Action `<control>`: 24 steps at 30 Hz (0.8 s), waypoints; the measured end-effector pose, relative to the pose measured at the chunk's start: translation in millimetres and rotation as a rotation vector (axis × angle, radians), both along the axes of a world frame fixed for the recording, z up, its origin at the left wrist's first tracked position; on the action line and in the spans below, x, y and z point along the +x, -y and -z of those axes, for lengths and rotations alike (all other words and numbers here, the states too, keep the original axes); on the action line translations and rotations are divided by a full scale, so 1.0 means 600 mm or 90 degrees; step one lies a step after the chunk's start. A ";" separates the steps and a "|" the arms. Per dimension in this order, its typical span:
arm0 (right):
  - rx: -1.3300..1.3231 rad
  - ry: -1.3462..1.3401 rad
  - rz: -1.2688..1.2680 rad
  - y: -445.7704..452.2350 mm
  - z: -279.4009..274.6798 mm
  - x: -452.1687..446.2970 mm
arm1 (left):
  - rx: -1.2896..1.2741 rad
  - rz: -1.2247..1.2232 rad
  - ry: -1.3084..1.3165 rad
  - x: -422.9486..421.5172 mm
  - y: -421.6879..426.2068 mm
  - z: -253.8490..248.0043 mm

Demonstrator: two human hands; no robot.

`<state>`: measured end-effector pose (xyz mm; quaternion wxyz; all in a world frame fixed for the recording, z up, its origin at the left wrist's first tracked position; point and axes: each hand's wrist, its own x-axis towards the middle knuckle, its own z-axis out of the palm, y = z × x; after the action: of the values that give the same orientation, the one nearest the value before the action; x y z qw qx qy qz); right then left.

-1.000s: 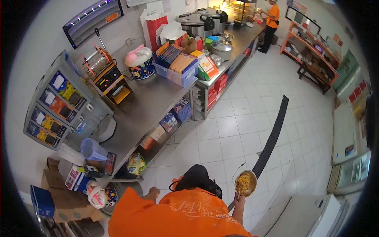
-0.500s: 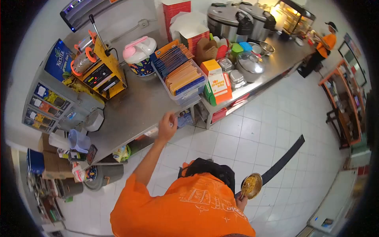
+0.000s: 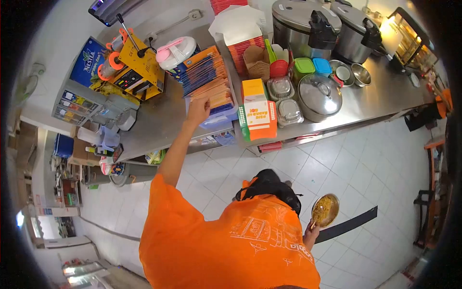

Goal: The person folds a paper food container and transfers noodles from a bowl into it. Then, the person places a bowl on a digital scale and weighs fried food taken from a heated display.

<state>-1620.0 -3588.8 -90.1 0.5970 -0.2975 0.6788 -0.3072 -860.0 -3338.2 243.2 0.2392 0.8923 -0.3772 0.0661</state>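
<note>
My left hand [image 3: 198, 111] reaches over the near side of a clear plastic bin [image 3: 225, 117], its fingers curled by the orange paper packets [image 3: 219, 94] standing in it. What these fingers hold, if anything, is hidden. Blue-edged packets fill the back of the bin. Low at my right side, my right hand [image 3: 312, 234] grips a metal bowl [image 3: 333, 217] by its near rim. Yellow shredded food [image 3: 326, 208] that looks like noodles lies in the bowl. A thin, pale handle or stick shows near the fingers, too small to identify.
Right of the bin stand an open printed carton [image 3: 260, 115], clear lidded containers [image 3: 289, 111] and a lidded pot [image 3: 319, 97]. Big cookers [image 3: 305, 29] line the back. A yellow sealing machine [image 3: 137, 65] stands left. Another person [image 3: 440, 103] is at the far right.
My left hand has come from in front of the counter to the packets in the bin. My view has turned and moved closer to the counter. The bowl stays in my right hand.
</note>
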 end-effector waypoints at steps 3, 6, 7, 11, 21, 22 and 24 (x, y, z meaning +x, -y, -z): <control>-0.243 -0.221 -0.364 0.109 0.092 -0.041 | 0.063 -0.052 0.003 -0.017 0.007 -0.010; -0.253 -0.135 -0.310 0.203 0.078 -0.006 | 0.131 -0.100 0.024 -0.030 0.027 -0.022; -0.177 -0.052 -0.198 0.238 0.047 0.021 | 0.153 -0.110 0.032 -0.029 0.033 -0.025; 0.201 0.203 0.139 0.340 -0.003 0.103 | 0.162 -0.107 0.017 -0.015 0.034 -0.012; 0.138 0.243 0.024 0.500 -0.078 0.220 | 0.138 -0.167 -0.023 0.002 0.066 0.027; 0.031 0.105 -0.154 0.512 -0.055 0.193 | 0.124 -0.179 -0.032 -0.001 0.072 0.022; -0.058 0.009 -0.302 0.544 -0.033 0.189 | 0.101 -0.172 -0.086 0.005 0.062 0.028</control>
<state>-1506.3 -3915.0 -70.0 0.6434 -0.4731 0.5708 -0.1906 -857.1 -3375.5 226.1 0.1818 0.9534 -0.2406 0.0075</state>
